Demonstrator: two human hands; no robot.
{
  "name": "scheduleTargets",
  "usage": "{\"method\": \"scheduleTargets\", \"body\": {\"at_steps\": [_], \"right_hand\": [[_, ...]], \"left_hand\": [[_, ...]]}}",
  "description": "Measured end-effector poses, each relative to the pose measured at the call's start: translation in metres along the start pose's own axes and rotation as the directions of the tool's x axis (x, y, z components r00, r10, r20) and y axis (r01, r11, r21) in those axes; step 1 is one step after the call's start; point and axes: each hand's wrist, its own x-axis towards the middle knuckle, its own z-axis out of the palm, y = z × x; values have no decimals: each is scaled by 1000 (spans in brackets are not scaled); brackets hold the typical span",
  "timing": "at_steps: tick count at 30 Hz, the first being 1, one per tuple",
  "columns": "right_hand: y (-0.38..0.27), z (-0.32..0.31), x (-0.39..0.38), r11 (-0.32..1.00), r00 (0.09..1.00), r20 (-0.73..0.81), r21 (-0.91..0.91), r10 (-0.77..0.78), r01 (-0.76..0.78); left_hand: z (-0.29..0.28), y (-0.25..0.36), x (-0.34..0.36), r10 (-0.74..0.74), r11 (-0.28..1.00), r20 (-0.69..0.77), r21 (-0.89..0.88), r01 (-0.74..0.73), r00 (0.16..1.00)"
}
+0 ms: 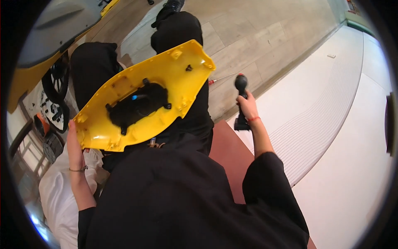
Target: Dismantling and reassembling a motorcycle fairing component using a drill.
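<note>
A long yellow plastic panel (163,66) lies tilted across my lap, its ribbed side with small posts facing up. A black part with several lugs (141,106) and a small blue spot sits in the panel's middle. A small dark piece (189,68) shows near the panel's far right end. My left hand (74,139) grips the panel's near left end, the thumb along its edge. Off to the right, apart from the panel, my right hand (248,107) is wrapped round the handle of a black cordless drill (241,83), held upright.
On the floor beyond the panel lies a screwdriver with a red handle (212,81). A grey and yellow body (62,33), a black ring-shaped part (56,81) and white fabric (62,191) are at left. A white surface (315,108) runs along the right, beside a reddish-brown seat (230,159).
</note>
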Motion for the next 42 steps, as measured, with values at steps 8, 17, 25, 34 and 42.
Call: {"method": "scheduleTargets", "body": {"at_steps": [8, 17, 25, 34, 42], "right_hand": [[58, 82, 101, 899, 977, 110, -421, 185, -123], [74, 130, 182, 658, 963, -220, -750, -154, -66], [81, 149, 242, 731, 881, -348, -682, -320, -4], [86, 175, 261, 867, 923, -382, -474, -45, -154], [88, 188, 282, 926, 958, -261, -322, 116, -200]], "left_hand": [[0, 0, -6, -134, 991, -127, 1, 135, 983], [-20, -30, 5, -146, 955, -119, -277, 109, 982], [-15, -30, -1, -183, 958, -214, -256, 126, 960], [-18, -23, -12, -275, 946, -254, -244, 214, 927], [-27, -28, -14, -293, 948, -329, -224, 227, 898]]}}
